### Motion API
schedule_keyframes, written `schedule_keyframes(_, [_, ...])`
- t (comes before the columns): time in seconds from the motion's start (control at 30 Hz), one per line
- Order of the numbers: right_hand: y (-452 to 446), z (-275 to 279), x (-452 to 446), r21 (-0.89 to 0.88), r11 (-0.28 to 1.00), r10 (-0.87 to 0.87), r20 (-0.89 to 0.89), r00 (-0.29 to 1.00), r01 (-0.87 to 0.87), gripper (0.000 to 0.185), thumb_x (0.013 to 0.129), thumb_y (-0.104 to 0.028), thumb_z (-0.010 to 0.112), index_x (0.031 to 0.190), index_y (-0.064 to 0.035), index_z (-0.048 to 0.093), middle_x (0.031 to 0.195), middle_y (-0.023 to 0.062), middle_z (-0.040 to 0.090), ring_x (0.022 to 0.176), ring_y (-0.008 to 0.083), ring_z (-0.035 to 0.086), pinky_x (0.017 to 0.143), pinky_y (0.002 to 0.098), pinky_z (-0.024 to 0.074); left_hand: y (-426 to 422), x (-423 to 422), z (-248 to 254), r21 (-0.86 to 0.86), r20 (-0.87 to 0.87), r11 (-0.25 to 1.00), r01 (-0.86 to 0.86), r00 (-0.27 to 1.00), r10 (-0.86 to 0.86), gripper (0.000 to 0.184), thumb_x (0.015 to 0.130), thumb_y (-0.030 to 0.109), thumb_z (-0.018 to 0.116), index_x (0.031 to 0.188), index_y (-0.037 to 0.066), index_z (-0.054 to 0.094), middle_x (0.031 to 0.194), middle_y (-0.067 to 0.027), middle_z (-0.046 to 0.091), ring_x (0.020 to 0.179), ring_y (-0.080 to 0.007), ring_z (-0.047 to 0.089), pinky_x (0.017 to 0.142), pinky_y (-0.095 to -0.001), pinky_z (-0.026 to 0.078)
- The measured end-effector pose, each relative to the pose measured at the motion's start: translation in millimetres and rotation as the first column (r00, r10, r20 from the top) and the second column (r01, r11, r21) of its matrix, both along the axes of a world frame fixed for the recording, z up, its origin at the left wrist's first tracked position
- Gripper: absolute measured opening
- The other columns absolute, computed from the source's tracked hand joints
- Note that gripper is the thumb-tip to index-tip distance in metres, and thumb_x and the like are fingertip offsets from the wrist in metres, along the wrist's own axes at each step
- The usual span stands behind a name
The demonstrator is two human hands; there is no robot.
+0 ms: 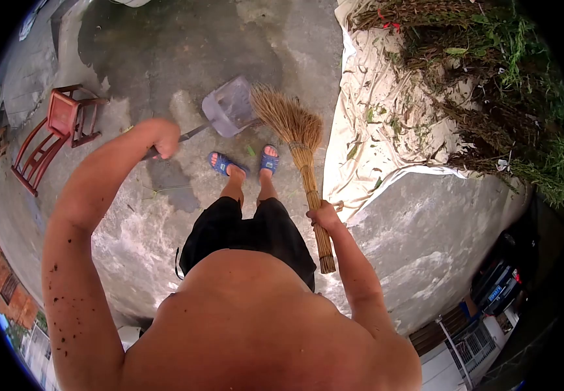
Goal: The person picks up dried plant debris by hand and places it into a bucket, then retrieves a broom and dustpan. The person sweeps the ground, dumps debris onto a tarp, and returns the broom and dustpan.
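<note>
My left hand [163, 138] is wrapped round the dark handle of a translucent dustpan [228, 107], whose pan lies out ahead of my feet. In my right hand [324, 216] is the lower part of the stalk of a straw broom [303, 156]. The broom's bristles fan out up and to the left, and their tips meet or overlap the right side of the dustpan. Whether they touch it I cannot tell.
A white cloth [360, 140] with scattered leaves lies at the right, bearing heaps of cut plants [510, 98]. A red wooden chair [64, 114] stands at the left. My feet in blue sandals [269, 160] are on the concrete floor [165, 72].
</note>
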State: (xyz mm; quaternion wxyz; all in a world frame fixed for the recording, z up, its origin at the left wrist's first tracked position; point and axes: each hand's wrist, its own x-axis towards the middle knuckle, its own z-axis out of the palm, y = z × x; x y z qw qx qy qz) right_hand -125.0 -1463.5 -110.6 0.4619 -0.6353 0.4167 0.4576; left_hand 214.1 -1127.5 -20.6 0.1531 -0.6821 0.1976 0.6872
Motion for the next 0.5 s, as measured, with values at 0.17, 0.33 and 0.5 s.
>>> schedule_keyframes(0.17, [7.4,63.6,-23.0,0.02,0.98,-0.2,0.013,0.98,0.2,0.032,0.064,-0.009,0.062,0.09,0.0035,0.049,0.062,0.0078,0.051,0.047,0.0162,0.052,0.043,0.0306,0.046,1.1,-2.9,1.4,0.015,0.03,0.999,0.032,0.999,-0.032,0.012,0.056,0.002,0.059,0.066,-0.003,0.064,0.065,-0.0147,0.062,0.057,-0.023,0.061,0.051,-0.0359,0.045])
schedule_keyframes(0.33, [13.4,-7.6,-28.7,-0.223,0.948,-0.219,0.055,0.974,0.226,0.037,0.061,-0.014,0.063,0.088,0.0068,0.05,0.066,0.015,0.058,0.056,0.0243,0.059,0.051,0.0324,0.0488,2.9,-3.5,2.1,0.013,0.048,1.0,0.02,0.999,-0.021,0.012,0.057,0.001,0.058,0.066,-0.004,0.064,0.065,-0.0151,0.062,0.057,-0.0228,0.061,0.051,-0.0359,0.045])
schedule_keyframes(0.5, [14.3,-74.9,-4.0,-0.276,0.912,0.278,-0.126,0.952,-0.303,0.047,0.058,-0.023,0.066,0.092,0.008,0.054,0.083,0.0211,0.061,0.08,0.0341,0.06,0.067,0.0333,0.0497,2.5,-2.9,-4.7,0.007,0.033,1.0,0.022,0.999,-0.022,0.011,0.058,0.001,0.057,0.065,-0.004,0.063,0.064,-0.0154,0.062,0.057,-0.0227,0.061,0.051,-0.0359,0.045])
